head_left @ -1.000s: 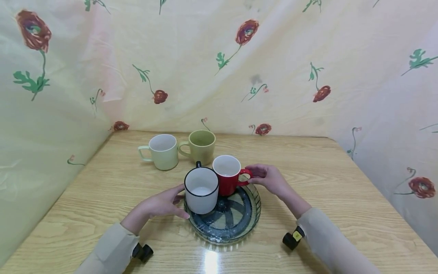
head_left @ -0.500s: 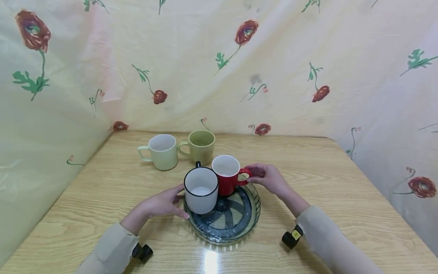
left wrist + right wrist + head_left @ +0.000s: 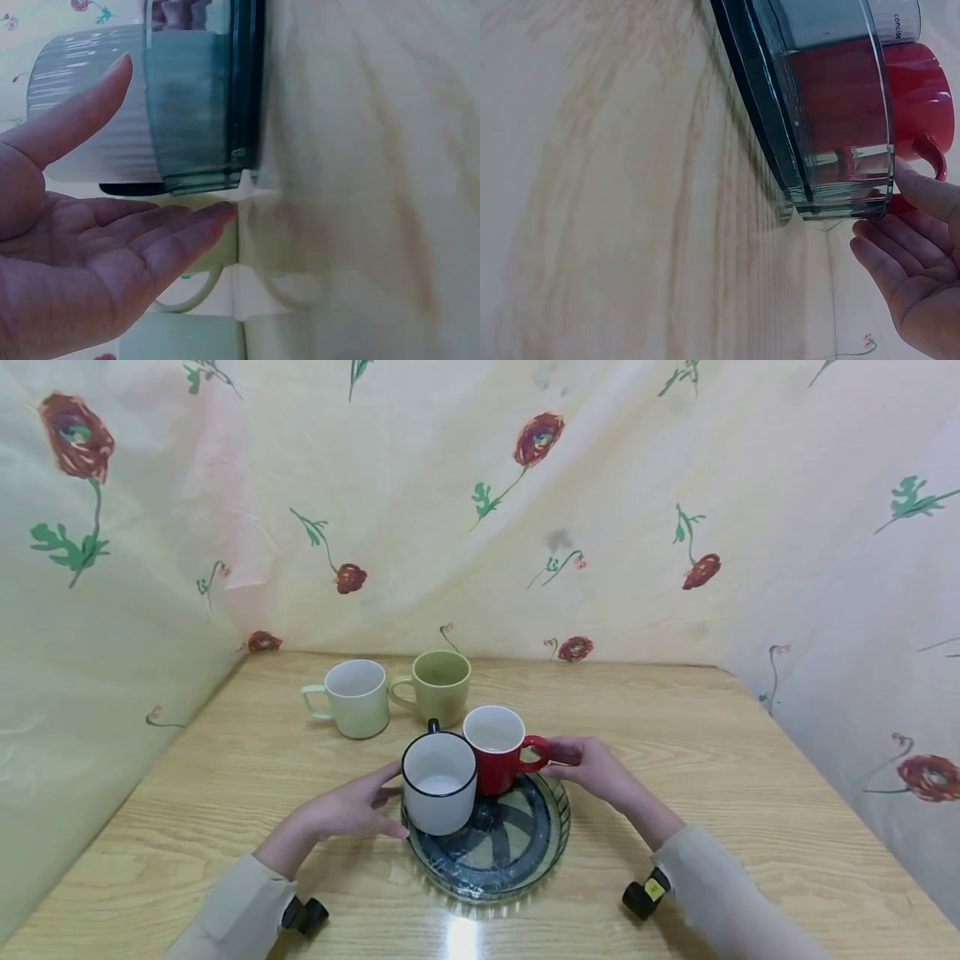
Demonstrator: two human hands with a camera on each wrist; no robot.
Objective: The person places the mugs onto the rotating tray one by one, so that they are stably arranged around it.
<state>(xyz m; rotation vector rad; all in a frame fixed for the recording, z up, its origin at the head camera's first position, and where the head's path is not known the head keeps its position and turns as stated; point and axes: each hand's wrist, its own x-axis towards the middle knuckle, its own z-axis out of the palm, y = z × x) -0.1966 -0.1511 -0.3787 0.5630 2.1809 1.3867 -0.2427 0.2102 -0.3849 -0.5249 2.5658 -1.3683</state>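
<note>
A round clear glass dish (image 3: 558, 835) with a dark spoked pattern on its bottom holds a white mug (image 3: 439, 802) with a black rim and a red mug (image 3: 495, 773). My left hand (image 3: 348, 814) lies at the dish's left side by the white mug; its fingers (image 3: 187, 244) are extended and its thumb stands apart. Over on the right, my right hand (image 3: 592, 771) is beside the red mug's handle, thumb close to the handle and dish rim. Its fingers (image 3: 900, 247) are relaxed around no object in the right wrist view. Whether the thumb touches is unclear.
Behind the dish stand a pale green mug (image 3: 357, 710) and an olive green mug (image 3: 441, 693), handles to the left. All sit on a wood-grain table (image 3: 712, 735). A flowered cloth (image 3: 615, 502) rises at the back and sides.
The right hand's fingers have eased slightly away from the red mug's handle. The mugs and dish keep their places; the head view has tilted a little upward.
</note>
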